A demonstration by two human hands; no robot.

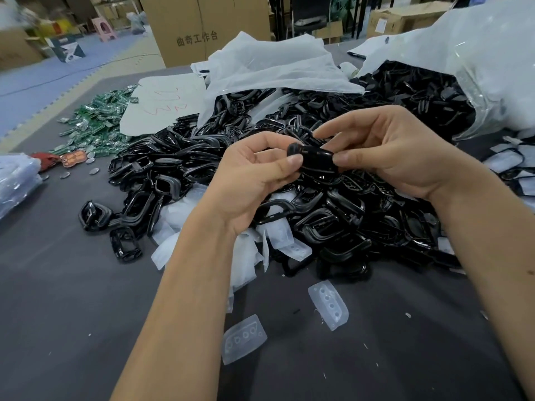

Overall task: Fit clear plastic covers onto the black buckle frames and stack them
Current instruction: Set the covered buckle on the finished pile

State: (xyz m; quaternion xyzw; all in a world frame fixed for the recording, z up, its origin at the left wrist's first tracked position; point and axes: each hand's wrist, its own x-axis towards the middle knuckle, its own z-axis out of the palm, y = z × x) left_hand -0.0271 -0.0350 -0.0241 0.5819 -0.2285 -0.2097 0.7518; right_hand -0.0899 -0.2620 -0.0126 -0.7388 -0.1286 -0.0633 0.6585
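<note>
Our left hand (257, 172) and right hand (385, 151) pinch one black buckle frame (315, 159) between curled fingers, above the frame heap (179, 163). Two clear covers (328, 305) lie near us on the grey table (72, 285). Green parts (98, 123) far left; cardboard box (202, 27) behind.

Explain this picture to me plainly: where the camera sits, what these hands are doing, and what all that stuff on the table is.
There is one picture, taken by a camera on the person's head, looking down at their bare hands. The left hand and right hand together pinch one black buckle frame above a big pile of frames. The grey table also holds loose clear covers, a green heap of small parts and open plastic bags. No machine is involved.
</note>
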